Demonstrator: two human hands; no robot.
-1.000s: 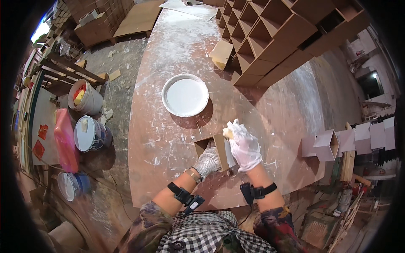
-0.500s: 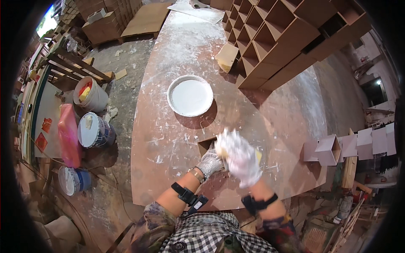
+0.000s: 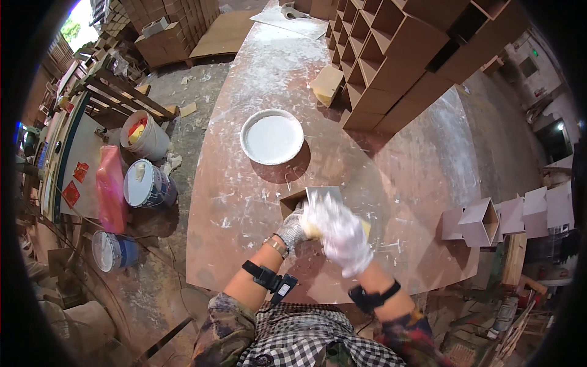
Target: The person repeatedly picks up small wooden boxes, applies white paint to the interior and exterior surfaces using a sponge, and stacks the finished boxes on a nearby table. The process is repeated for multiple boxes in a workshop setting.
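Note:
My left hand (image 3: 293, 226), in a knitted work glove, grips a small brown open-ended box (image 3: 291, 203) above the table, its fingers partly inside the opening. My right hand (image 3: 343, 237), in a white-smeared glove and blurred by motion, is closed around a yellow sponge (image 3: 366, 229) and lies against the box's upper side. Much of the box is hidden behind the gloves. Just beyond my hands, a round white tub (image 3: 244, 142) stands on the table, filled with white liquid (image 3: 273, 139).
Brown open boxes (image 3: 391, 67) are stacked at the far right of the table (image 3: 244, 244), beside a yellowish block (image 3: 327, 84). White-coated boxes (image 3: 480, 221) line up at the right edge. Several buckets (image 3: 147, 186) and a pink plastic bag (image 3: 111, 189) stand on the left.
My right hand has shifted slightly left and down over the box, uncovering a greyish upper face. The box and my left hand have moved a little left. My view has turned slightly.

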